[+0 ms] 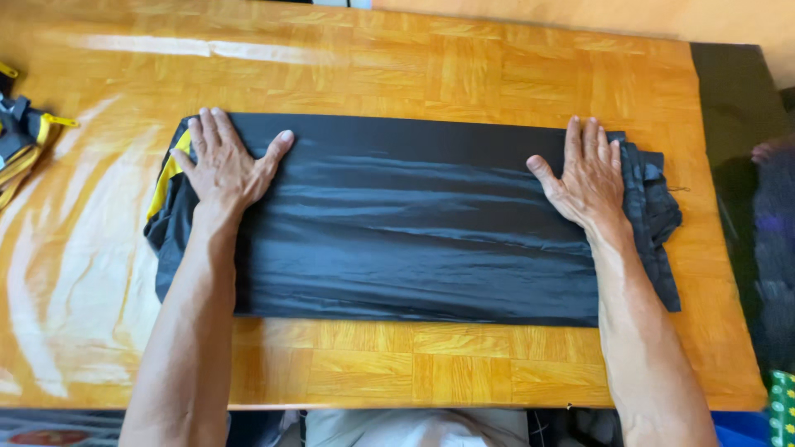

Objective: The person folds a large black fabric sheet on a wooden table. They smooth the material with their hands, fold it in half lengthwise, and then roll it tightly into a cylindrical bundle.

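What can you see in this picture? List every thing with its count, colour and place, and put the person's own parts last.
folded garment: one, dark grey-black with a yellow stripe at its left end, flat across the middle of the table.
table: one, glossy orange-brown wood parquet, filling most of the view.
strapped item: one, black with yellow straps, at the table's left edge, partly cut off.
dark surface: one, black, right of the table.
left hand: one, flat, fingers spread, on the garment's left end.
right hand: one, flat on the garment's right end.

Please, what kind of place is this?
Probably a room in a home: a wooden parquet-pattern table, a dark folded garment pressed flat under both hands, and another black-and-yellow garment at the table's edge.
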